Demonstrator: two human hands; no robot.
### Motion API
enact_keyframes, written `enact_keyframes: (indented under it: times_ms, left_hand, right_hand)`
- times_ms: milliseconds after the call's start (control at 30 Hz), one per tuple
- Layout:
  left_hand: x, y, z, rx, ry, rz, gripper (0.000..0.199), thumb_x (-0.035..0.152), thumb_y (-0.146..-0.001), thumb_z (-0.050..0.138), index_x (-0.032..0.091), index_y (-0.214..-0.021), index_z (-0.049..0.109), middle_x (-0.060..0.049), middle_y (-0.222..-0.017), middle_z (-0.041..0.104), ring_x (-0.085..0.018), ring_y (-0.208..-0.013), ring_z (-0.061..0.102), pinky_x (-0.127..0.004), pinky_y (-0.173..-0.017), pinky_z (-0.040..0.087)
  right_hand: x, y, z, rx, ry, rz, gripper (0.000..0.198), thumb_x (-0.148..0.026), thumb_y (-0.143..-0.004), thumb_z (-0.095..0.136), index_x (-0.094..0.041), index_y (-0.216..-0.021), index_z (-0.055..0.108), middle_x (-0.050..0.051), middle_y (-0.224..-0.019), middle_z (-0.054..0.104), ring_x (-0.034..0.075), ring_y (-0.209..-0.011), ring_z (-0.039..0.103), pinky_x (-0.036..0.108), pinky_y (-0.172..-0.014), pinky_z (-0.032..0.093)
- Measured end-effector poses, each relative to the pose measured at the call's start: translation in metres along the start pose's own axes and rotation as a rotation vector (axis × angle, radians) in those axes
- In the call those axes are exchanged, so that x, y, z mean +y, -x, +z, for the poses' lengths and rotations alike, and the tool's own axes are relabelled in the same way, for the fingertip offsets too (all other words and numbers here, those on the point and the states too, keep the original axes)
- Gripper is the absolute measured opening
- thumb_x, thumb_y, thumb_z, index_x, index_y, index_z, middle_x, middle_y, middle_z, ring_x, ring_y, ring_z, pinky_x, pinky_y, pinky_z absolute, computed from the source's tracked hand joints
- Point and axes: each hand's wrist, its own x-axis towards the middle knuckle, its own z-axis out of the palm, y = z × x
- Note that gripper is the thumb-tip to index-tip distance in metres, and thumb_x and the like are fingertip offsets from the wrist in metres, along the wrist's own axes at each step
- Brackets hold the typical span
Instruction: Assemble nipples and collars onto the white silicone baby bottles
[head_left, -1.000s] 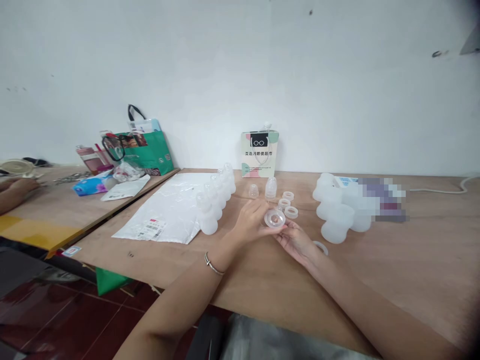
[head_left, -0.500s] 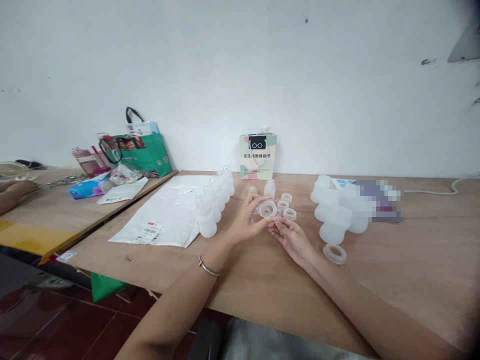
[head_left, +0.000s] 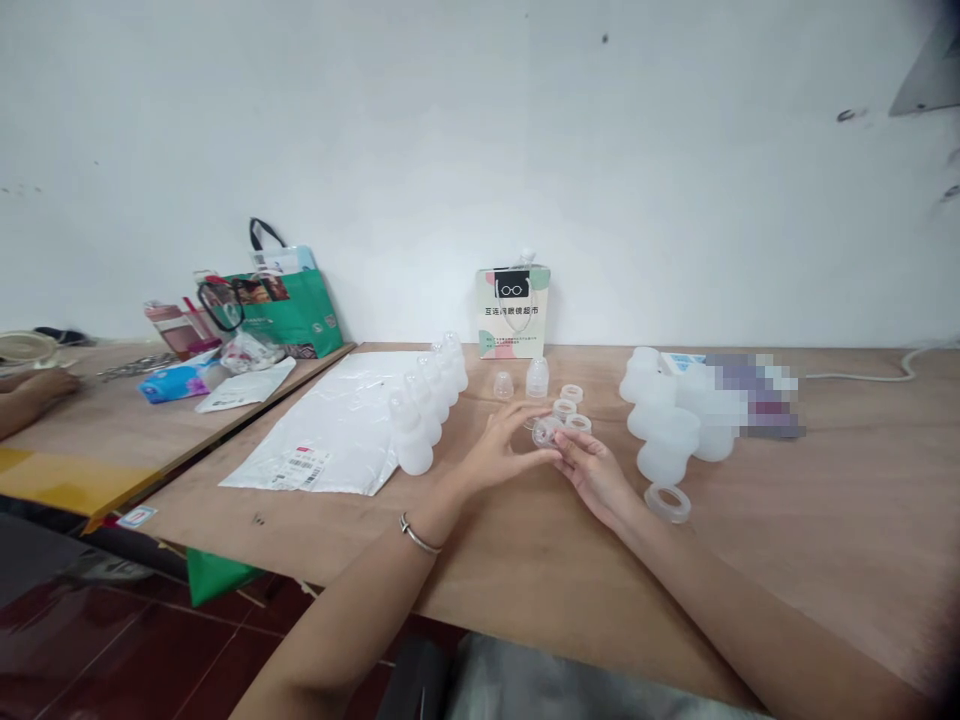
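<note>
Between both hands is a clear, round baby bottle teat (head_left: 545, 432), seemingly seated in a translucent collar; its details are blurred. My left hand (head_left: 504, 445) curves around it from the left, thumb below and fingers above. My right hand (head_left: 595, 472) pinches its right edge between thumb and fingers. Just behind lie several loose translucent collar rings (head_left: 572, 393). A small clear cap (head_left: 503, 386) and a taller clear piece (head_left: 537, 378) stand beyond my fingers.
A row of capped milky bottles (head_left: 415, 452) stands at left beside a white mailing bag (head_left: 300, 430). Uncapped bottles (head_left: 667, 445) and another ring (head_left: 667, 503) are at right. A paper bag (head_left: 513, 315) stands by the wall. Another person's hand (head_left: 41, 388) rests far left.
The held piece has turned and moved slightly down and right, and now looks narrower. My right hand has shifted a little right and up with it. The small cap behind is less covered.
</note>
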Motion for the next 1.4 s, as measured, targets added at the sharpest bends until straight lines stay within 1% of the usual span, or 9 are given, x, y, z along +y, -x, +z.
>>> enact_keyframes:
  times_ms: [100, 200, 400, 567, 767, 900, 1000, 1100, 1400]
  left_hand:
    - [-0.003, -0.003, -0.001, 0.043, 0.092, -0.057, 0.023, 0.033, -0.079, 0.056, 0.021, -0.099, 0.062, -0.006, -0.095, 0.063, -0.016, -0.089, 0.056, -0.033, -0.08, 0.045]
    - [-0.009, -0.003, 0.0, 0.076, 0.165, -0.139, 0.023, 0.034, -0.074, 0.062, 0.019, -0.09, 0.063, -0.004, -0.084, 0.062, -0.013, -0.076, 0.056, -0.028, -0.07, 0.047]
    - [-0.013, 0.0, 0.006, 0.134, 0.081, -0.119, 0.024, 0.036, -0.072, 0.064, 0.02, -0.09, 0.065, -0.002, -0.082, 0.056, -0.011, -0.072, 0.053, -0.027, -0.071, 0.047]
    - [-0.014, -0.002, 0.005, 0.292, 0.121, -0.237, 0.041, 0.037, -0.066, 0.069, 0.02, -0.101, 0.058, -0.003, -0.094, 0.052, -0.01, -0.075, 0.054, -0.027, -0.071, 0.049]
    - [-0.012, -0.003, 0.008, 0.119, 0.513, -0.393, 0.028, 0.036, -0.067, 0.067, 0.013, -0.069, 0.053, 0.0, -0.067, 0.056, -0.009, -0.061, 0.052, -0.023, -0.058, 0.044]
    - [-0.004, -0.002, 0.013, 0.146, 0.467, -0.345, 0.025, 0.036, -0.071, 0.064, 0.014, -0.079, 0.056, 0.002, -0.068, 0.054, -0.008, -0.06, 0.049, -0.022, -0.057, 0.041]
    - [0.005, 0.0, 0.01, 0.03, 0.342, -0.219, 0.028, 0.036, -0.078, 0.056, 0.018, -0.099, 0.058, -0.004, -0.088, 0.06, -0.013, -0.078, 0.055, -0.025, -0.07, 0.044]
    - [0.014, 0.001, 0.004, -0.066, 0.212, -0.079, 0.038, 0.036, -0.073, 0.063, 0.022, -0.107, 0.057, -0.007, -0.105, 0.057, -0.018, -0.098, 0.053, -0.031, -0.084, 0.042]
    - [0.013, 0.001, 0.005, 0.129, -0.037, -0.019, 0.038, 0.04, -0.069, 0.065, 0.019, -0.099, 0.055, -0.005, -0.093, 0.059, -0.015, -0.083, 0.054, -0.028, -0.073, 0.045]
  right_hand:
    - [0.0, 0.0, 0.0, -0.021, 0.077, -0.066, 0.013, -0.023, -0.064, 0.073, -0.019, -0.074, 0.068, 0.001, -0.084, 0.069, 0.011, -0.081, 0.062, 0.024, -0.08, 0.048]
    - [-0.002, 0.002, 0.004, -0.052, 0.185, -0.158, 0.017, -0.025, -0.066, 0.072, -0.021, -0.082, 0.068, 0.002, -0.093, 0.068, 0.013, -0.088, 0.061, 0.025, -0.082, 0.047]
    - [-0.005, 0.009, 0.012, -0.091, 0.182, -0.207, 0.058, -0.019, -0.066, 0.071, -0.035, -0.118, 0.049, -0.003, -0.094, 0.068, 0.012, -0.091, 0.061, 0.027, -0.082, 0.048]
    - [-0.005, 0.007, 0.006, -0.145, 0.011, -0.015, 0.029, -0.021, -0.07, 0.066, -0.02, -0.099, 0.064, 0.003, -0.105, 0.066, 0.014, -0.099, 0.059, 0.025, -0.089, 0.045]
    - [-0.002, 0.006, 0.005, -0.208, 0.02, 0.014, 0.023, -0.017, -0.068, 0.068, -0.023, -0.09, 0.066, -0.002, -0.085, 0.067, 0.008, -0.082, 0.058, 0.017, -0.073, 0.045]
    - [0.002, 0.004, 0.005, -0.231, 0.017, 0.051, 0.023, -0.016, -0.062, 0.072, -0.022, -0.083, 0.066, -0.001, -0.081, 0.065, 0.009, -0.074, 0.055, 0.019, -0.063, 0.043]
    - [0.001, 0.0, 0.002, -0.198, -0.012, 0.037, 0.026, -0.014, -0.057, 0.074, -0.023, -0.08, 0.066, -0.002, -0.078, 0.063, 0.01, -0.07, 0.054, 0.02, -0.062, 0.043]
    - [-0.002, -0.001, 0.001, -0.209, 0.011, 0.028, 0.027, -0.017, -0.056, 0.074, -0.024, -0.081, 0.066, -0.002, -0.076, 0.063, 0.012, -0.071, 0.055, 0.023, -0.066, 0.045]
    - [-0.005, -0.003, -0.001, -0.192, 0.105, -0.029, 0.035, -0.023, -0.054, 0.075, -0.024, -0.084, 0.058, -0.001, -0.081, 0.063, 0.015, -0.078, 0.057, 0.027, -0.07, 0.044]
